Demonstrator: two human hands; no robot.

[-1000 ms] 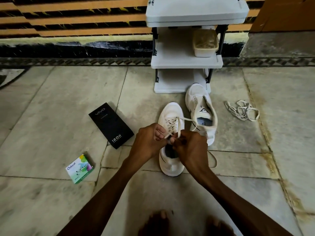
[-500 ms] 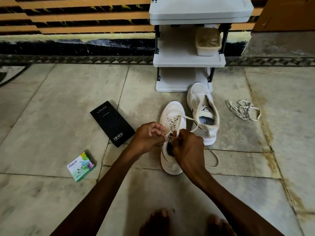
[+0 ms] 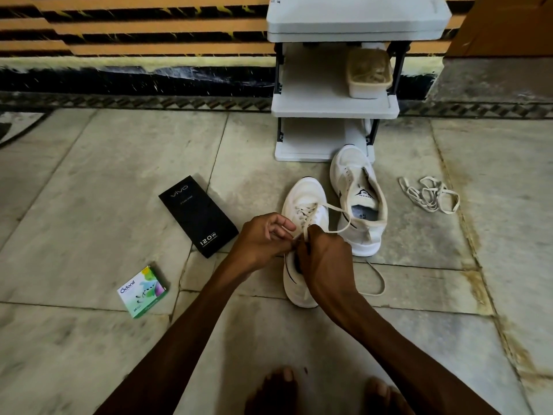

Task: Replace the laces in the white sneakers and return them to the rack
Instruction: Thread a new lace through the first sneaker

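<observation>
Nearest, your left hand (image 3: 263, 241) and right hand (image 3: 323, 259) met over the near sneaker (image 3: 296, 292) on the floor (image 3: 119, 205). Both were curled tight, pinching its lace (image 3: 338, 209). The lower eyelets were crossed, and one end trailed loose. Just beside it, the second sneaker (image 3: 353, 178) lay unlaced, tongue open. Further right sat a loose lace bundle (image 3: 431, 194). Farthest, the rack (image 3: 332, 106) held neither shoe. Judged under halfway: finish this one, lace the second, shelve both.

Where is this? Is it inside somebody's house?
Probably a home's entry or hallway: a small shoe rack stands against the striped wall, the floor is worn stone slabs, and a white sneaker is being laced on it.
</observation>
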